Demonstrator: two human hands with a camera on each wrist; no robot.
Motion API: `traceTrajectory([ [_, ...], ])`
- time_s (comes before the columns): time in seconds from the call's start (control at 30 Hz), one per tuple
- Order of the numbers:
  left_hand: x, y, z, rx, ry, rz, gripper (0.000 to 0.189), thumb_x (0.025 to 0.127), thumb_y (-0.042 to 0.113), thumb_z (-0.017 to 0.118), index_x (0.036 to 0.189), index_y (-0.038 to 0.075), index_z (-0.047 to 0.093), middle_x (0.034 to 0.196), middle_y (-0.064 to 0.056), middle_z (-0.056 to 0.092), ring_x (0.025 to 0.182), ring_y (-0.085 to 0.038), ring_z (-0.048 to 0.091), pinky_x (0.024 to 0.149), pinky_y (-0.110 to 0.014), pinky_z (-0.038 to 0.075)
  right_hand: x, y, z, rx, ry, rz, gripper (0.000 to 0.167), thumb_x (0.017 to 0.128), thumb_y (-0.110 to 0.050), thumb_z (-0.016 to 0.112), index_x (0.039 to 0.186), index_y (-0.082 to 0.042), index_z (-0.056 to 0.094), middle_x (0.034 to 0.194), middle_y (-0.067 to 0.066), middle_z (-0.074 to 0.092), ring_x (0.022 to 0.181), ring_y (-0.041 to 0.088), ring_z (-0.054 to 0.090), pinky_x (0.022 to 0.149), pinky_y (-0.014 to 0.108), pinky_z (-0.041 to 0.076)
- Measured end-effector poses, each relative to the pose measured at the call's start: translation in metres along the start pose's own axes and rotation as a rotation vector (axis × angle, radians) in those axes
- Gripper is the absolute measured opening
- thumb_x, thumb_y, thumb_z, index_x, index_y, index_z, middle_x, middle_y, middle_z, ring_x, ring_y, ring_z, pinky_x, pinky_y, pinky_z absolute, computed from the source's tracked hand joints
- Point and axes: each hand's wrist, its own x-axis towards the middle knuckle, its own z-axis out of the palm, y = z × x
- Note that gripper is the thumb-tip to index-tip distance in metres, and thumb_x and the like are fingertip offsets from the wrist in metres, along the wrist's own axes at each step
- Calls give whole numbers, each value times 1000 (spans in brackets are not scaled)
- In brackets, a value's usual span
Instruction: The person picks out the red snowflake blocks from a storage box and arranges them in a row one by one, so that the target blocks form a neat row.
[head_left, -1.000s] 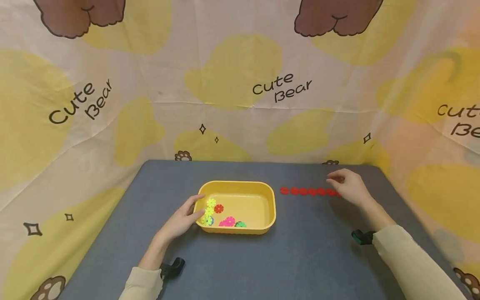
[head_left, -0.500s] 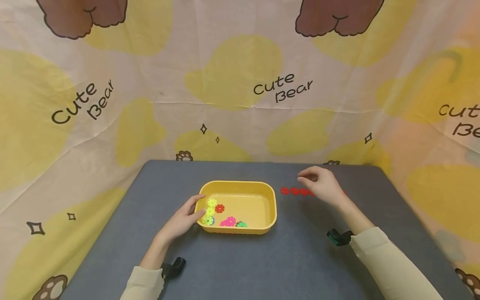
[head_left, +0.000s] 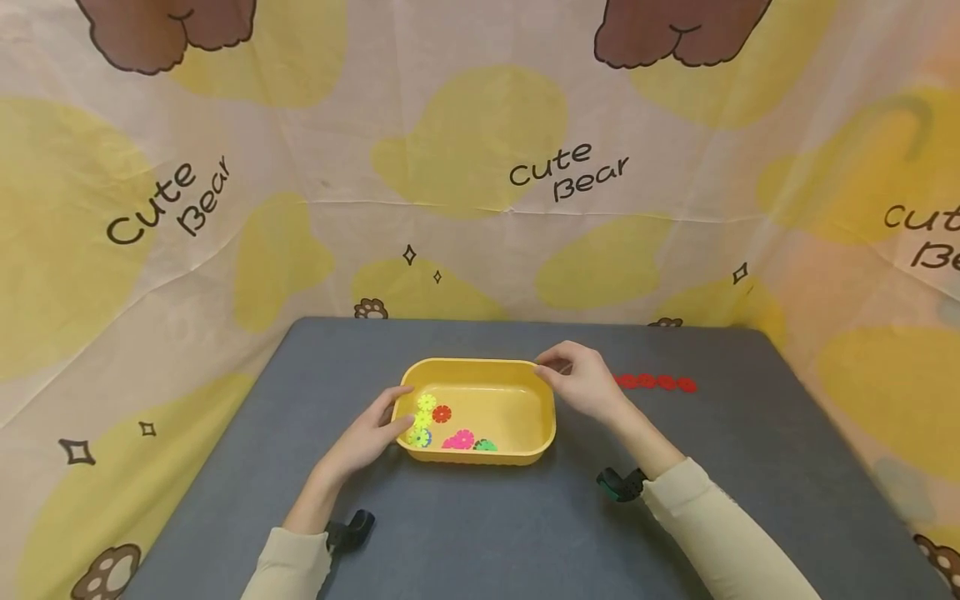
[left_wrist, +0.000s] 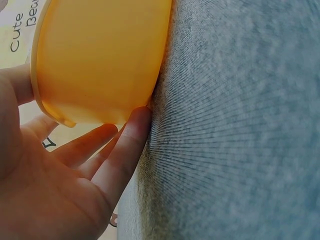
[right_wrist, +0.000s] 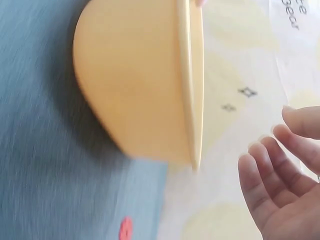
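Observation:
A yellow plastic basin (head_left: 513, 412) stands on the table, with several notched snowflake discs inside: yellow ones (head_left: 424, 419), a red one (head_left: 442, 413), pink ones (head_left: 461, 439) and a green one (head_left: 485, 446). My left hand (head_left: 366, 437) holds the basin's left end, thumb over the rim and fingers against the outer wall in the left wrist view. Above the basin's back right corner is my right hand (head_left: 581, 382); the right wrist view shows its fingers loosely bent, nothing between them, apart from the basin wall. A row of red snowflake discs (head_left: 666, 382) lies to the right, partly hidden behind that hand.
The grey-blue table (head_left: 480, 525) ends at a back edge close behind the basin. A printed cloth (head_left: 465, 167) hangs around the back and both sides.
My right hand has moved left, from above the right end of the red disc row to the basin's back right corner. My left hand stays on the basin.

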Motion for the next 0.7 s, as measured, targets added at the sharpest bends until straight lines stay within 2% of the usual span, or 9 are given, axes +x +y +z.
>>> traceTrajectory([
  [0.2, 1, 0, 0, 5, 2, 10, 58, 102, 34, 62, 153, 20, 39, 164, -16, 28, 149, -41, 29, 113, -61, 32, 5, -12, 27, 30, -40, -28, 14, 93, -19, 76, 104, -9, 76, 98, -1, 69, 87, 16, 63, 76, 37, 55],
  [0.33, 2, -1, 0, -2, -8, 19, 57, 102, 31, 61, 153, 19, 38, 161, -16, 32, 142, -38, 42, 107, -54, 42, 9, -22, 43, 36, -72, -42, 15, 93, -20, 75, 104, -9, 76, 96, -2, 68, 86, 15, 63, 75, 35, 54],
  [0.43, 2, -1, 0, -7, -9, 26, 56, 103, 29, 61, 153, 18, 38, 159, -16, 35, 137, -34, 47, 101, -48, 45, 12, -30, 55, 28, -90, -55, 15, 93, -20, 75, 104, -10, 77, 97, -2, 68, 87, 15, 62, 76, 34, 53],
  [0.7, 3, 0, 1, -22, -10, 17, 56, 102, 28, 62, 153, 17, 39, 161, -16, 33, 143, -36, 41, 109, -55, 41, 19, -40, 84, 23, -165, -38, 21, 94, -21, 74, 107, -5, 76, 97, 0, 68, 86, 15, 61, 75, 31, 52],
])
